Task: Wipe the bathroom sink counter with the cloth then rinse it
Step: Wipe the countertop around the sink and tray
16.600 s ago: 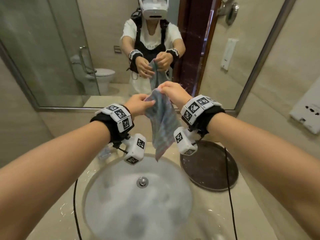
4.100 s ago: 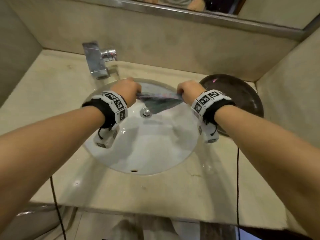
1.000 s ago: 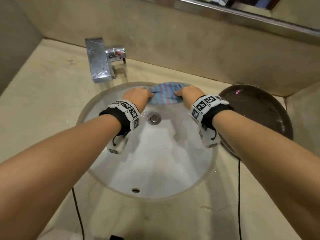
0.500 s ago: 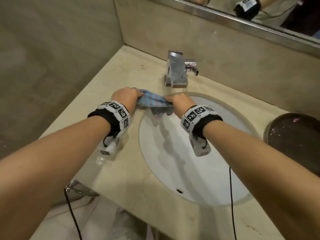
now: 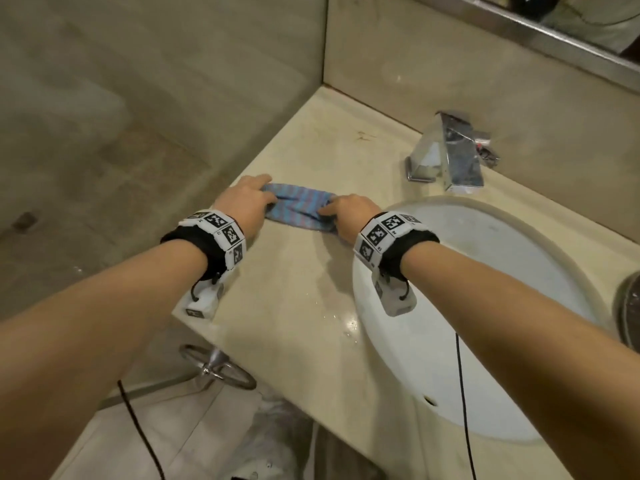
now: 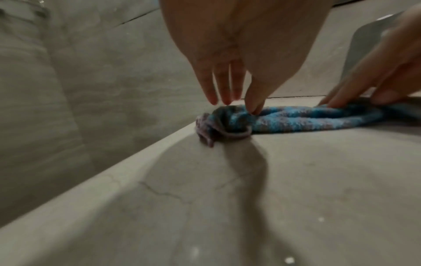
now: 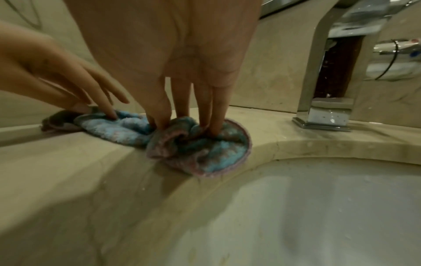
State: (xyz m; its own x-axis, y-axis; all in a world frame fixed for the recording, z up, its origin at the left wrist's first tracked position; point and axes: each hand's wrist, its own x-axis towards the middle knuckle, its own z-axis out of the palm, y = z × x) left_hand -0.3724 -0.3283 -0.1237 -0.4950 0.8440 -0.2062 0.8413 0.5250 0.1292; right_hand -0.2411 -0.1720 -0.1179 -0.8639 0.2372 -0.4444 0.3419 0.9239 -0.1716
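We see the cloth point(image 5: 300, 211), blue with pinkish stripes, bunched into a long roll on the beige counter point(image 5: 298, 306), left of the sink basin point(image 5: 485, 306) and in front of the faucet point(image 5: 450, 157). Our left hand point(image 5: 244, 206) rests on its left end, fingers point(image 6: 255, 106) straight and slightly spread, the tips touching the fabric near the counter's edge. Our right hand point(image 5: 349, 213) presses the right end down with straight fingers point(image 7: 216, 115) held close together, sunk into the crumpled folds just beside the basin rim. Water drops glint on the counter near the basin. A dark round tray point(image 5: 628, 306) sits at the far right.
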